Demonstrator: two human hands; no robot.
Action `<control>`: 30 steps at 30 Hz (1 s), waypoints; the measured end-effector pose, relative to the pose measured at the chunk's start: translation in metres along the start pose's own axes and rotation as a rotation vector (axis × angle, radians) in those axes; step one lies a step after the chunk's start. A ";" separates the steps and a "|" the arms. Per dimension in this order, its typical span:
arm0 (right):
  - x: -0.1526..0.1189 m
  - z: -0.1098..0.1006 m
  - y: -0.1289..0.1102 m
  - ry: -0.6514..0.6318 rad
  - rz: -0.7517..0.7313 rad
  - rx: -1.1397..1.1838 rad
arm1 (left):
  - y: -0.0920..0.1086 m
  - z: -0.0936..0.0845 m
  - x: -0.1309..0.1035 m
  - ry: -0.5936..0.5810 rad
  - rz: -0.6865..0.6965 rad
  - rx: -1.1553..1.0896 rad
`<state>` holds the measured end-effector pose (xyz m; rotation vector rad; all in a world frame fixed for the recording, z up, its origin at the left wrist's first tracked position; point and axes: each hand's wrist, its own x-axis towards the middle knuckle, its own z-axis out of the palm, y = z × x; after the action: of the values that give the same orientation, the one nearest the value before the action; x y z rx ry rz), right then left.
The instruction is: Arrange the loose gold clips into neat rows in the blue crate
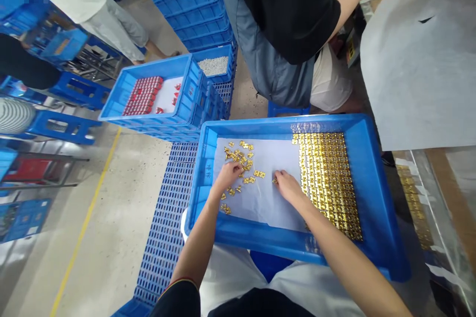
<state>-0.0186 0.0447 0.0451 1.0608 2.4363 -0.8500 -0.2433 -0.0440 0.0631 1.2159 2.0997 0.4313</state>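
Note:
A blue plastic tray (286, 250) lies across my lap, lined with a white sheet (256, 208). Small shiny gold pieces stand in tight rows (329, 178) along its right side. Loose gold pieces (236, 153) are scattered at the left of the sheet. My left hand (229, 176) has its fingertips pinched together at the edge of that scatter; what they grip is hidden. Over the middle of the sheet, my right hand (286, 183) pinches a small gold piece (274, 181) between thumb and fingers. A few gold pieces (259, 174) lie between the hands.
Another blue tray (148, 120) with red pieces (143, 95) tops a stack at the left. Blue crates (186, 0) rise behind it, near a bin of whitish bits (213, 66). A co-worker in black (290, 5) sits ahead. White sheeting (420, 69) hangs at right.

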 end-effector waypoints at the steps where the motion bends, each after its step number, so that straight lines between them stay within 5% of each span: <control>1: -0.001 -0.001 0.000 -0.002 -0.004 0.002 | 0.000 -0.004 0.000 0.001 -0.028 -0.074; 6: -0.003 -0.004 -0.003 -0.006 0.010 -0.006 | 0.021 0.000 0.023 -0.051 -0.094 -0.404; 14: -0.002 -0.008 -0.008 -0.003 0.157 -0.044 | 0.100 0.072 0.084 0.053 -0.138 -0.178; 23: -0.004 -0.016 -0.006 0.049 0.273 -0.020 | 0.083 0.093 0.089 0.048 0.127 -0.061; 30: 0.004 -0.020 -0.005 0.142 0.370 -0.006 | 0.105 0.115 0.102 -0.026 0.325 -0.034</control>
<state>-0.0267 0.0574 0.0604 1.5529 2.2407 -0.6635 -0.1329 0.0923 0.0015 1.5396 1.8682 0.5896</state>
